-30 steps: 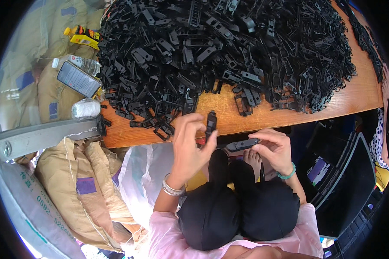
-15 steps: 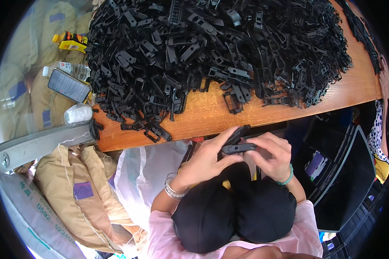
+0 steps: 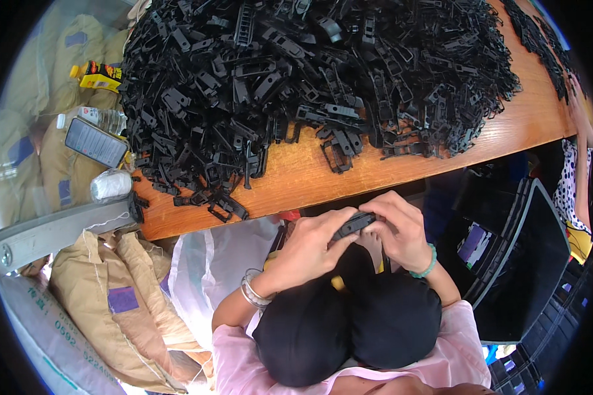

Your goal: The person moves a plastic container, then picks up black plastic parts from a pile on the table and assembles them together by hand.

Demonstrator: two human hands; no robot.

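Just off the table's front edge, a small black plastic part is held between my two hands. My left hand grips its left end, fingers and thumb closed round it. At the other end the fingertips of my right hand pinch it. The part looks like one compact, elongated block, tilted up to the right; its underside is hidden by my fingers. Beyond my hands, a large heap of similar black plastic parts covers most of the wooden table.
Left of the table lie a phone, a clear bottle, a yellow-black bottle and a white thread roll. Brown sacks stand lower left, black trays at right. Another person's arm shows at far right.
Two black pieces spread at an angle between my hands now look closed together into one block. My right hand has come in closer over it. The whole view has shifted slightly.
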